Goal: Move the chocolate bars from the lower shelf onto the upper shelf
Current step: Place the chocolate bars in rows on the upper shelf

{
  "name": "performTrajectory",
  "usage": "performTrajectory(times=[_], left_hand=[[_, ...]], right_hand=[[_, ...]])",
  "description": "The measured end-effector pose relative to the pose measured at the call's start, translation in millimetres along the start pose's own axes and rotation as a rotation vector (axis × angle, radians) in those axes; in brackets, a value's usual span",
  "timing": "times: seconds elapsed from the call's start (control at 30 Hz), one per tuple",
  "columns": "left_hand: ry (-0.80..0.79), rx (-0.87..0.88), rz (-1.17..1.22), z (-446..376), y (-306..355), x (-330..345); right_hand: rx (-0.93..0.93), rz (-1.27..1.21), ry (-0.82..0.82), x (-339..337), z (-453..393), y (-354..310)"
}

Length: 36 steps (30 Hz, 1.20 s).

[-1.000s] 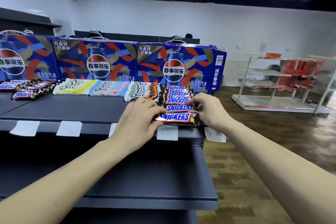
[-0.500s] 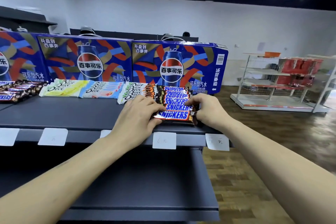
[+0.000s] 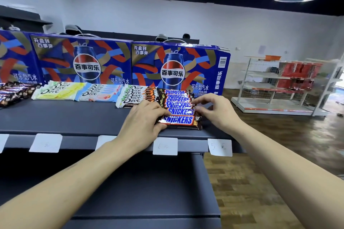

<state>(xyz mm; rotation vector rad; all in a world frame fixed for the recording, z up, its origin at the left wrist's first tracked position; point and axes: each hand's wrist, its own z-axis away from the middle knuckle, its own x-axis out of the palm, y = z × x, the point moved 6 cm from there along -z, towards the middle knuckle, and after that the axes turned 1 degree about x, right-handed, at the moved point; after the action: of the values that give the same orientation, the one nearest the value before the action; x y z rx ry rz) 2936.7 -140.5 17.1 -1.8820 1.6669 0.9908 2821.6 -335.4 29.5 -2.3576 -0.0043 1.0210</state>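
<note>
A row of several Snickers bars (image 3: 178, 111) lies on the dark upper shelf (image 3: 74, 117), stacked front to back near its right end. My left hand (image 3: 143, 122) covers the left ends of the bars, with its thumb against the front bar (image 3: 179, 120). My right hand (image 3: 214, 109) hovers at the right ends of the bars, fingers apart, fingertips touching the wrappers. The lower shelf (image 3: 149, 191) below shows only its bare dark surface.
Dove bars (image 3: 59, 91) (image 3: 98, 95) (image 3: 130, 96) lie in piles left of the Snickers, and more dark bars (image 3: 13, 91) at the far left. Blue Pepsi boxes (image 3: 83, 61) (image 3: 176, 69) stand behind. Paper price tags (image 3: 165, 146) hang on the shelf edge. A wire rack (image 3: 279, 87) stands at right.
The front Snickers bar has been pushed back against the row. My right hand has come off its right end and spread its fingers. My left hand stays on the left ends.
</note>
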Motion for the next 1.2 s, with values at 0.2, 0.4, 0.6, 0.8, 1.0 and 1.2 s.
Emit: performTrajectory(times=[0.2,0.4,0.6,0.8,1.0,1.2], left_hand=[[-0.041,-0.074,0.046,-13.6,1.4,16.2],[-0.043,-0.086,0.06,-21.4,-4.9,22.8],[-0.001,-0.01,0.137,-14.6,-14.5,13.3],[0.026,0.018,0.173,1.7,-29.8,-8.5],[-0.031,-0.021,0.136,44.0,-54.4,-42.4],[-0.046,-0.054,0.042,108.6,-84.4,-96.3]], right_hand=[[0.032,-0.004,0.093,-9.2,5.5,2.7],[0.037,0.014,0.11,3.1,12.6,-15.2],[0.058,0.092,0.186,6.4,24.2,-29.2],[0.063,0.089,0.27,19.0,41.4,-57.4],[0.063,0.058,0.114,58.4,66.4,-109.6],[0.029,0.024,0.013,86.1,103.5,-166.9]])
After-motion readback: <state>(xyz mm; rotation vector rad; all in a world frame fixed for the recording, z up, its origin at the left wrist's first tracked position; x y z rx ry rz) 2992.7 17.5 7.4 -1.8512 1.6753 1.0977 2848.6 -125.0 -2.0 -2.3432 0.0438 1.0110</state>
